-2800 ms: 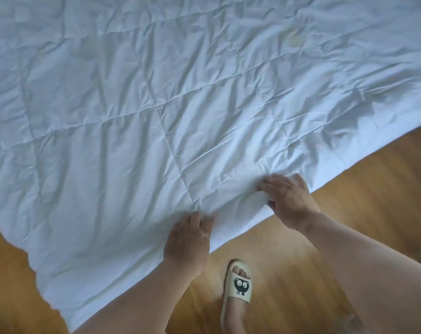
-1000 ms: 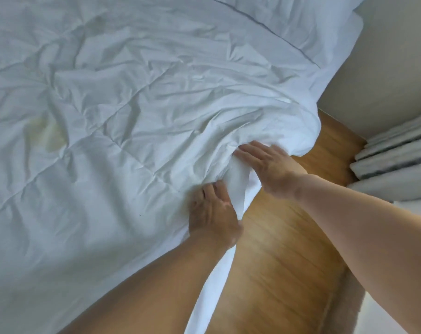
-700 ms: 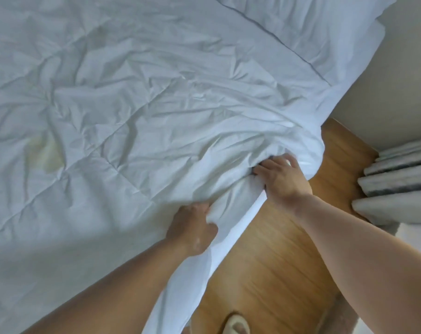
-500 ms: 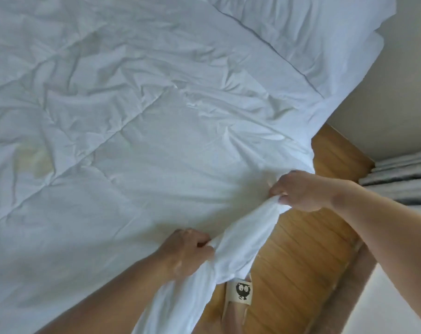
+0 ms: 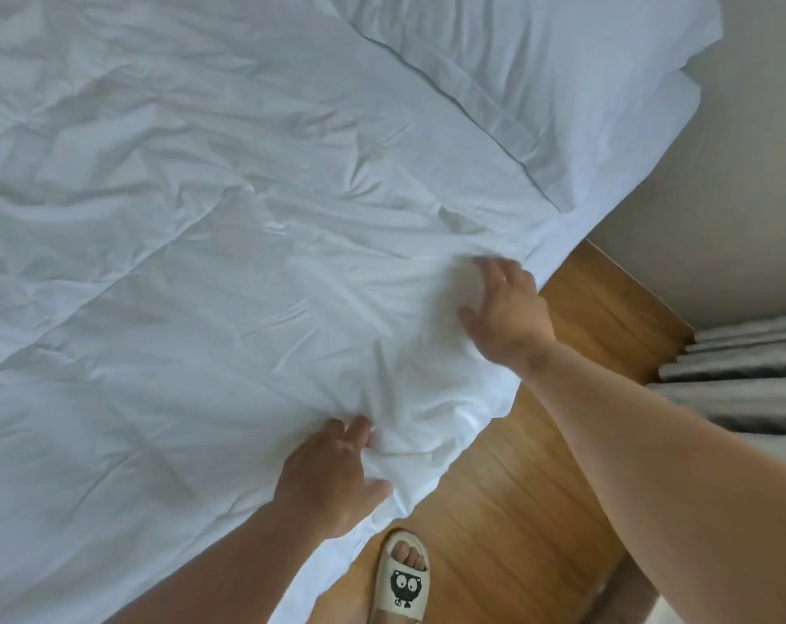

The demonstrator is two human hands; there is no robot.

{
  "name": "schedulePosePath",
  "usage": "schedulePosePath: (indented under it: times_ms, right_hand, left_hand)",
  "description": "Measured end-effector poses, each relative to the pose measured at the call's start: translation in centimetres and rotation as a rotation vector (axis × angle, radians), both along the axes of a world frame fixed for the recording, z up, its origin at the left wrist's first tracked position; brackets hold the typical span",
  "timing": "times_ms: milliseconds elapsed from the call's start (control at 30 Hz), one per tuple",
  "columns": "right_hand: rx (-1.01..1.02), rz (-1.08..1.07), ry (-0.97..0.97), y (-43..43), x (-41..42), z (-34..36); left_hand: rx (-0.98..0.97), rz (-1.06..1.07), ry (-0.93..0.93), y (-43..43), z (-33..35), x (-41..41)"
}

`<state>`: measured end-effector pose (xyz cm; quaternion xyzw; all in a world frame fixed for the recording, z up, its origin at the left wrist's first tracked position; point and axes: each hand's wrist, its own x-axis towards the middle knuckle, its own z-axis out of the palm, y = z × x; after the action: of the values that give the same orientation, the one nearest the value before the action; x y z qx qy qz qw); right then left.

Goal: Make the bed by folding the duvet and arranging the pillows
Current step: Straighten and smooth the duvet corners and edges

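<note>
A white quilted duvet (image 5: 211, 272) covers the bed, wrinkled and bunched near its side edge. My left hand (image 5: 332, 477) lies flat on the duvet close to that edge, fingers straight. My right hand (image 5: 506, 315) lies on the duvet farther up, fingers spread and blurred, near the duvet's top corner. A white pillow (image 5: 539, 60) lies at the head of the bed, top right, its lower edge overlapping the duvet.
Wooden floor (image 5: 517, 502) runs along the bedside. My foot in a cream slipper with a cartoon face (image 5: 402, 580) stands by the bed. A beige wall (image 5: 742, 173) and grey pleated curtains (image 5: 742, 367) are at the right.
Both hands let go of the duvet edge they gripped half a second ago and now lie flat on it. The lifted edge has dropped back onto the bed.
</note>
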<state>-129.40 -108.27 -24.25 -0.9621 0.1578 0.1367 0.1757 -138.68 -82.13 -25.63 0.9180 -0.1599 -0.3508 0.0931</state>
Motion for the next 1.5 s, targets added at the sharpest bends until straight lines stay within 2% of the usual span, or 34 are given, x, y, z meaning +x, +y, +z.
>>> schedulePosePath:
  times_ms: [67,133,233,300,333,467,633,700,733,800,867,933,1000,1100,1200,1367,1500]
  right_hand:
    - [-0.063,-0.098,0.178,-2.6,1.7,0.0]
    - [-0.052,-0.087,0.273,-3.5,2.3,-0.3]
    - [0.115,0.045,0.197,-2.5,1.3,-0.8]
    - [0.155,0.163,0.201,-2.9,0.8,0.0]
    - [0.128,0.181,0.208,-4.0,1.3,1.0]
    - [-0.005,0.030,0.111,-10.2,5.0,3.3]
    - [-0.212,-0.076,0.232,-9.6,3.9,-0.8]
    - [-0.346,-0.082,0.104,-8.4,3.7,-0.6]
    - [-0.346,-0.006,-0.011,-7.1,3.6,-0.1]
    - [-0.162,0.293,-0.115,-3.0,2.4,0.2]
    - [-0.004,0.519,0.059,0.7,-0.5,-0.6]
    - [-0.047,0.531,0.201,2.1,-3.4,-2.2]
    - [-0.072,0.383,0.213,1.7,-5.9,-3.0]
    - [-0.077,0.363,0.307,3.4,-9.1,-1.1]
    - [-0.061,0.405,0.433,7.0,-11.4,2.4]
    - [0.031,0.576,0.485,16.7,-14.0,8.5]
    - [0.030,0.673,0.565,23.9,-17.9,12.9]
  left_hand:
    - [-0.015,0.014,0.033,-0.7,0.5,0.4]
    - [-0.022,0.057,0.029,-1.4,0.5,0.9]
    - [-0.045,0.014,-0.013,-3.2,0.2,2.4]
    - [-0.086,0.001,-0.018,-4.8,0.5,3.9]
    - [-0.089,-0.006,-0.019,-5.6,0.8,4.5]
    - [-0.097,-0.073,-0.054,-9.0,1.7,6.3]
    - [-0.066,-0.130,0.017,-9.7,0.6,6.1]
    - [-0.061,-0.160,-0.010,-9.1,0.2,5.4]
    - [-0.068,-0.169,-0.017,-8.7,-0.1,4.9]
    - [-0.093,-0.174,-0.042,-8.2,-0.2,4.4]
    - [-0.121,-0.165,-0.061,-6.8,0.1,3.4]
    - [-0.087,-0.096,-0.096,-3.8,0.4,1.7]
    - [-0.039,0.033,-0.126,-0.1,1.2,-0.6]
    - [0.181,0.192,0.061,7.9,4.0,-5.5]
    - [0.300,0.374,0.202,15.6,7.3,-10.7]
    - [0.305,0.692,0.280,24.4,12.8,-18.9]
    - [0.235,0.837,0.345,29.5,17.1,-26.4]
